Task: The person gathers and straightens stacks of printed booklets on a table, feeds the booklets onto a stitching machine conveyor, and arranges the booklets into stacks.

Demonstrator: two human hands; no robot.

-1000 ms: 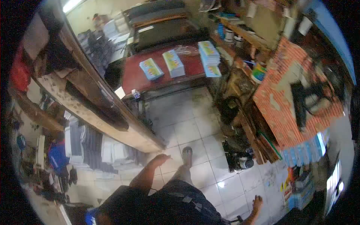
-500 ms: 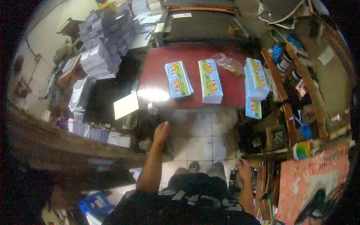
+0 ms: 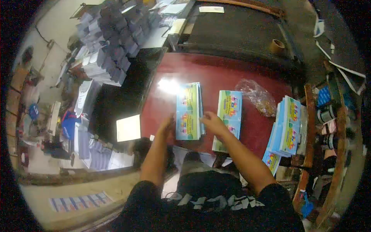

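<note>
On the red tabletop (image 3: 201, 67) lies a stack of colourful printed booklets or sheets (image 3: 188, 112), light blue with yellow-green panels and small cartoon figures. Along its left side is my left hand (image 3: 166, 127), fingers stretched forward, a little apart from the edge. My right hand (image 3: 215, 123) reaches to the stack's right edge with fingertips at or very near it; the fingers are apart. Part of a second printed stack (image 3: 230, 104) is covered by my right hand and forearm. Further right stands a third, taller printed stack (image 3: 289, 125), with more of the same prints beneath it.
A crumpled clear plastic bag (image 3: 257, 96) lies between the right-hand stacks. Cream paper (image 3: 128, 128) sits at the table's left edge. Tall piles of grey-white paper (image 3: 110, 38) rise at the back left. A brown tape roll (image 3: 276, 46) is on the dark surface behind; wooden shelving (image 3: 340, 154) stands right.
I have come closer to the table. Both hands have moved from beside my body to either side of the left printed stack, which now sits nearer to me.
</note>
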